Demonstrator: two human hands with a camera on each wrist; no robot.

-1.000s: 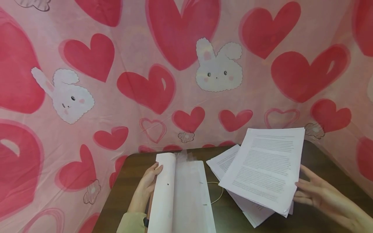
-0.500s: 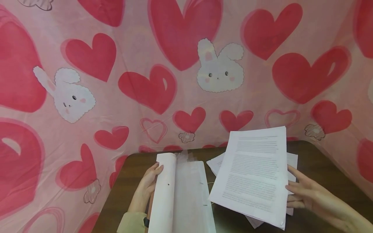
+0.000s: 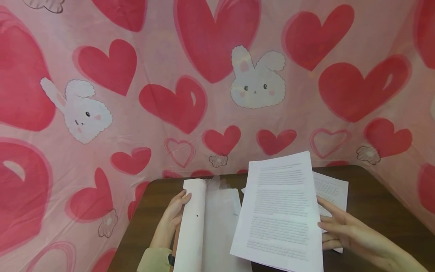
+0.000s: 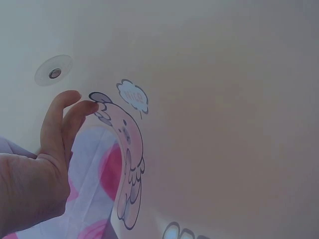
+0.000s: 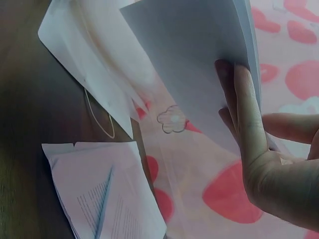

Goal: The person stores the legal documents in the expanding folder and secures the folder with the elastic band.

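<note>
My left hand (image 3: 175, 209) pinches the outer edge of the raised white cover of an open document folder (image 3: 192, 226). Translucent inner sheets (image 3: 217, 226) show beside that cover. In the left wrist view, the cover's outside bears a pink cartoon animal (image 4: 130, 134), and a round clear disc (image 4: 45, 72) sits near my fingers. My right hand (image 3: 343, 230) grips a stack of printed sheets (image 3: 278, 211) by its right edge, thumb on the front and fingers behind. The stack is tilted above the table and overlaps the folder's right side in the head view.
More printed sheets (image 5: 94, 184) lie askew on the dark wooden table (image 3: 370, 196), partly hidden behind the held stack in the head view. A thin elastic cord (image 5: 97, 122) loops from the folder's edge. Behind the table hangs a pink cloth (image 3: 163, 68) with hearts and rabbits.
My right hand has carried the stack of sheets leftward and slightly lower, from over the loose sheets to the folder's right side. The left hand still holds the cover in the same place.
</note>
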